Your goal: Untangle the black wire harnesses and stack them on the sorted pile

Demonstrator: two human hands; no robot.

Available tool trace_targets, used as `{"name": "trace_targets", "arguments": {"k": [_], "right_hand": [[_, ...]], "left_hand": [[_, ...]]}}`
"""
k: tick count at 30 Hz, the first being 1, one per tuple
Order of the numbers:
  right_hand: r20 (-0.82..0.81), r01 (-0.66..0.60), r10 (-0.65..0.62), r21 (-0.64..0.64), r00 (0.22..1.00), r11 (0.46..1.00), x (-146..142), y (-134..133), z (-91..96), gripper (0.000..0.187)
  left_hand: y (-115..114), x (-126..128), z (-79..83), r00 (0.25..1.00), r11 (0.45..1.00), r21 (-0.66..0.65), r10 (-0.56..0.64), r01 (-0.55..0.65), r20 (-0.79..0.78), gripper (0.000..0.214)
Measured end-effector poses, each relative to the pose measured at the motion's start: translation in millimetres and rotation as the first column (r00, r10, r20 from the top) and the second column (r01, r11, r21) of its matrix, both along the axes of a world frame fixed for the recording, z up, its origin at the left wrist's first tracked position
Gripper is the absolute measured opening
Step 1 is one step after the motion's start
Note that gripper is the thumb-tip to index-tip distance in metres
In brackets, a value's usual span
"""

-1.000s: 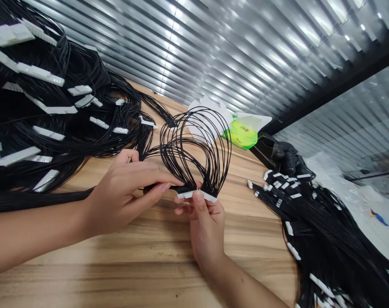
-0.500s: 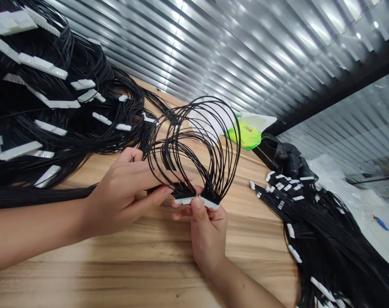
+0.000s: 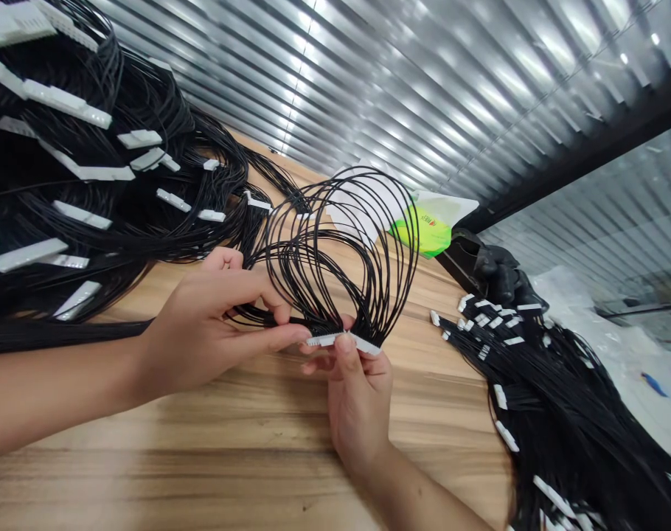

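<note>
A wire harness (image 3: pixel 341 251) of thin black wires arches up in a wide loop, both ends meeting in two white connectors (image 3: pixel 343 341) held just above the wooden table (image 3: pixel 230 457). The right hand (image 3: pixel 360 398) pinches the connectors between thumb and fingers; the left hand (image 3: pixel 214 328) has its fingertips clamped on the wires beside them. Left of the loop lies a heap of harnesses (image 3: pixel 86 169), right of it another pile (image 3: pixel 557 413), behind it a green packet (image 3: pixel 424 230).

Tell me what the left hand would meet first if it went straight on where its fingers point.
Likely the connector held by the right hand; the left hand, gripping the wires, points rightward at it, nearly touching. Depth is hard to judge.
</note>
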State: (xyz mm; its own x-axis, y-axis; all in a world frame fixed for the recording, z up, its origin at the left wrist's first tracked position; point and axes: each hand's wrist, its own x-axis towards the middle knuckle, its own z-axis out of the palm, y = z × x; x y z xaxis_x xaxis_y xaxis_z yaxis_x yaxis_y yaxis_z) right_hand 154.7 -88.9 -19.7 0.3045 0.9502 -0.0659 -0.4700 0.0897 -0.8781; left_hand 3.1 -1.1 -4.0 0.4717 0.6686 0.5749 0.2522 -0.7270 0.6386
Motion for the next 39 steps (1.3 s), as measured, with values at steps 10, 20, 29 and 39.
{"name": "trace_targets", "arguments": {"k": [10,20,29,39], "right_hand": [[0.066,0.073,-0.070,-0.043,0.995,0.996,1.1,1.1,-1.6,0.018],[0.014,0.035,-0.034,-0.044,0.999,0.998,2.4,3.8,-3.1,0.014],[0.053,0.039,-0.035,-0.088,0.998,0.995,3.3,6.3,-5.4,0.018],[0.041,0.032,-0.029,-0.059,0.999,0.998,-0.2,4.7,-2.4,0.015]], "left_hand": [[1.1,1.2,6.5,1.000,1.000,-0.006,0.003,-0.003,-0.024,0.013],[2.2,2.3,2.8,0.996,0.990,-0.112,0.085,-0.086,-0.020,0.021],[2.0,3.8,4.0,0.990,0.972,-0.190,0.143,-0.141,-0.003,0.023],[1.5,3.4,6.9,0.997,0.973,-0.215,0.078,-0.081,-0.024,0.023]]}}
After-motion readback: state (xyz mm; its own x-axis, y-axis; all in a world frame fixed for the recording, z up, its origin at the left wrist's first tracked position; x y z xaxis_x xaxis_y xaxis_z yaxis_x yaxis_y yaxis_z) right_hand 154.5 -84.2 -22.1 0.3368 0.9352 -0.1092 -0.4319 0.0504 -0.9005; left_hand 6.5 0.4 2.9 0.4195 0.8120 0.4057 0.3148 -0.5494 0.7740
